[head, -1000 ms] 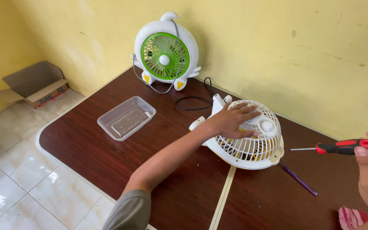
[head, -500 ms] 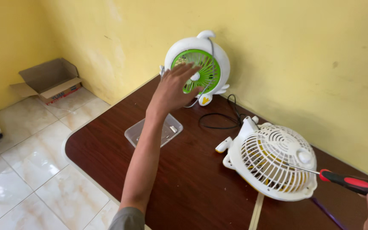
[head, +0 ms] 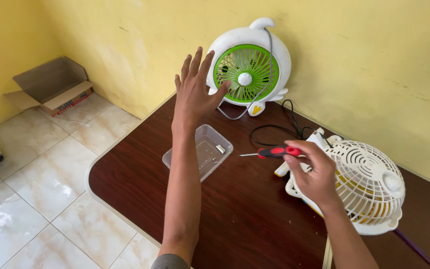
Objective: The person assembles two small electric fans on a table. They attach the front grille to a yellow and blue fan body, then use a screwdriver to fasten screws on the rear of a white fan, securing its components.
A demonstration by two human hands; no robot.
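My left hand [head: 195, 89] is raised with fingers spread, empty, just left of a white and green table fan [head: 250, 67] that stands upright against the wall. My right hand [head: 312, 174] holds a red and black screwdriver [head: 272, 152] with its tip pointing left, over the dark wooden table [head: 245, 219]. Right beside that hand a white and yellow fan [head: 367, 187] lies on its back with the grille up. A clear plastic tray [head: 197, 152] with small parts in it sits below my left hand.
A black cable [head: 279, 129] loops on the table between the two fans. A purple stick [head: 416, 249] lies at the table's right. An open cardboard box [head: 51, 87] sits on the tiled floor [head: 41, 174] at the left by the yellow wall.
My left hand left the white fan's grille and rose toward the green fan. My right hand brought the screwdriver from the far right across to the left of the white fan.
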